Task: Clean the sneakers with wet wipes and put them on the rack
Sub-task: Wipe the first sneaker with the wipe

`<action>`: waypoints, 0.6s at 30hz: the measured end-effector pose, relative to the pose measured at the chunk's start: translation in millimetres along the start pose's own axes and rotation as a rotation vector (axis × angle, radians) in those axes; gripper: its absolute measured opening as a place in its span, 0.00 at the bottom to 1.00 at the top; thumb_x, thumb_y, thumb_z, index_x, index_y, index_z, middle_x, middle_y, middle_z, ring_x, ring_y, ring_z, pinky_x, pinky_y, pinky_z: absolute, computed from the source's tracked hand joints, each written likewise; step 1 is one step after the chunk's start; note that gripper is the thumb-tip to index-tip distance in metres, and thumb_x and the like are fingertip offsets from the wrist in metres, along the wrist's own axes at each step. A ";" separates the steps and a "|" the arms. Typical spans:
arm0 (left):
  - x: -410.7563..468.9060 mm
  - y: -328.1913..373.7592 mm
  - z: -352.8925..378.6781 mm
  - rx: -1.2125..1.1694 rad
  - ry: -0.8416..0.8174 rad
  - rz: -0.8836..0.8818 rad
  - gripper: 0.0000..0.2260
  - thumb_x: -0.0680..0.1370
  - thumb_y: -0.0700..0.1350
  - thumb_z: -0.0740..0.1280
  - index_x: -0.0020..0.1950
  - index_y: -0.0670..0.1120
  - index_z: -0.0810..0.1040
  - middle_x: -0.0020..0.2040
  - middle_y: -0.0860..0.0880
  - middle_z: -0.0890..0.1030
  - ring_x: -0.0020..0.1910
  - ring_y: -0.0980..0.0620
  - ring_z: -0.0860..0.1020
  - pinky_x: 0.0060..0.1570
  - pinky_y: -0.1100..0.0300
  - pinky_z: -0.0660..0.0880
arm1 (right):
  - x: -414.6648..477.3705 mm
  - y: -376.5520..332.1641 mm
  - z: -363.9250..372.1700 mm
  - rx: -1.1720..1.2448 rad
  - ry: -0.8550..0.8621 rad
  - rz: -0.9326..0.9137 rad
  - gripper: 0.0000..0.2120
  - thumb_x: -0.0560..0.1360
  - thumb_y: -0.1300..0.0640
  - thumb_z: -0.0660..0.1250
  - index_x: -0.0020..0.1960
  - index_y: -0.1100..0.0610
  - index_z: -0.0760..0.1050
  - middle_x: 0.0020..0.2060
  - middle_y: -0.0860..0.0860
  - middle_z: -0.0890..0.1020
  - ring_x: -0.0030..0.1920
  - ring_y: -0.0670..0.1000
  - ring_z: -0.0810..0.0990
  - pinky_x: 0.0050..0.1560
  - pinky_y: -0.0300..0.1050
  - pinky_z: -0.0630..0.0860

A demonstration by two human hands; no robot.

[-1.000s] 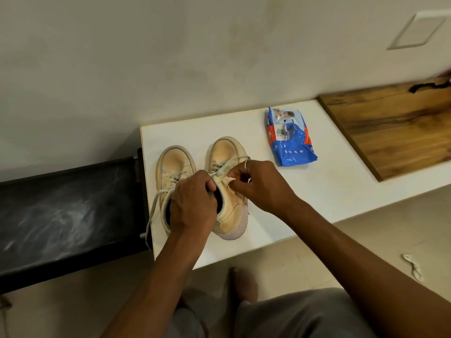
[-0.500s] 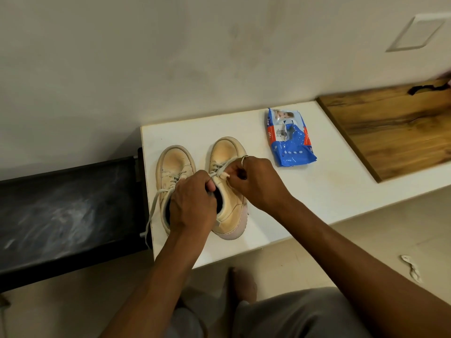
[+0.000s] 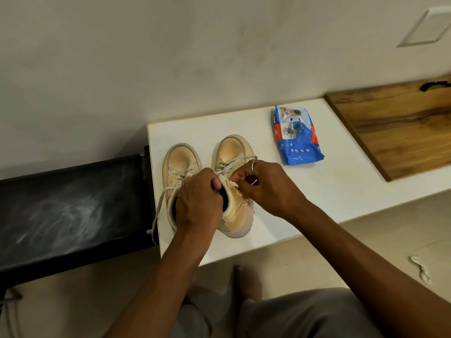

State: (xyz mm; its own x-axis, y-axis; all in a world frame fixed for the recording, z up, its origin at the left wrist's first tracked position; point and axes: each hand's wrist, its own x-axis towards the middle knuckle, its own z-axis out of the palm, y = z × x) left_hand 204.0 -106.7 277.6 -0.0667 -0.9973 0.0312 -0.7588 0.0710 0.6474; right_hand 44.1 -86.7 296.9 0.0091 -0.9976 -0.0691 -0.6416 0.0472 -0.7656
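Right hand (image 3: pixel 268 189) slightly higher, fingertips (image 3: pixel 240 177) tight on lace (image 3: pixel 231 165) (left hand (image 3: pixel 197 203): firm grip around sneaker (image 3: pixel 234 152) collar)

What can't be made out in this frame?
- Head view: left hand grips and hides the heel collars of the sneakers.
- Pale scrap pinched by right hand: wipe or lace end, too small to tell.
- Wipes pack print: too small to read.
- Wooden board: cut off by right edge.

Sneaker (image 3: pixel 181 164) heel beneath left hand (image 3: pixel 197 198)
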 end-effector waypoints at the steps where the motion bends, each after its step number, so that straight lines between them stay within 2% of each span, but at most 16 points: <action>1: 0.0 0.6 -0.2 0.000 -0.001 -0.001 0.11 0.76 0.35 0.62 0.40 0.51 0.74 0.40 0.53 0.79 0.41 0.50 0.76 0.36 0.59 0.67 | -0.7 1.0 -2.3 -0.002 -0.021 0.020 0.09 0.77 0.59 0.71 0.52 0.46 0.82 0.42 0.36 0.79 0.45 0.37 0.78 0.43 0.28 0.75; 4: 0.7 1.1 0.1 -0.002 0.001 0.004 0.10 0.76 0.36 0.63 0.41 0.51 0.74 0.40 0.53 0.79 0.41 0.50 0.76 0.36 0.58 0.70 | -4.5 1.3 -4.3 -0.038 -0.071 0.074 0.11 0.76 0.57 0.72 0.53 0.42 0.78 0.43 0.35 0.78 0.45 0.39 0.78 0.43 0.27 0.74; 6: 0.9 0.5 0.4 0.005 0.005 0.011 0.10 0.76 0.36 0.63 0.41 0.51 0.74 0.40 0.52 0.79 0.41 0.50 0.76 0.37 0.57 0.72 | -4.6 0.1 -3.4 -0.040 -0.060 0.104 0.09 0.76 0.56 0.72 0.54 0.45 0.80 0.43 0.39 0.79 0.45 0.41 0.79 0.43 0.28 0.74; 10: 0.0 -2.3 1.7 0.008 0.009 0.027 0.10 0.75 0.35 0.63 0.40 0.51 0.73 0.38 0.53 0.78 0.41 0.50 0.76 0.36 0.59 0.68 | -12.8 -1.3 -3.4 0.000 -0.106 0.151 0.07 0.74 0.54 0.74 0.49 0.44 0.80 0.42 0.44 0.82 0.44 0.46 0.81 0.41 0.30 0.75; 15: 1.3 -2.1 2.6 0.004 0.002 0.027 0.11 0.75 0.35 0.63 0.40 0.52 0.73 0.38 0.54 0.77 0.40 0.51 0.76 0.35 0.60 0.66 | -5.2 -2.4 3.3 -0.006 0.023 0.139 0.07 0.74 0.56 0.74 0.52 0.51 0.83 0.40 0.41 0.81 0.42 0.42 0.80 0.42 0.27 0.73; 18: 1.1 -2.6 1.1 0.000 0.005 0.013 0.11 0.74 0.35 0.63 0.39 0.51 0.73 0.37 0.53 0.77 0.39 0.51 0.76 0.34 0.59 0.65 | -1.7 -4.7 6.0 -0.013 0.022 0.098 0.07 0.75 0.56 0.74 0.52 0.51 0.84 0.43 0.42 0.83 0.42 0.42 0.81 0.43 0.30 0.76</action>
State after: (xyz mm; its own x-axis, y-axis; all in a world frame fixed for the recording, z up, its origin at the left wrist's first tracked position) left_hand 205.2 -108.0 275.2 -0.0732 -0.9964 0.0429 -0.7580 0.0835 0.6469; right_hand 51.7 -85.0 296.8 -0.0709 -0.9891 -0.1286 -0.6485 0.1437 -0.7475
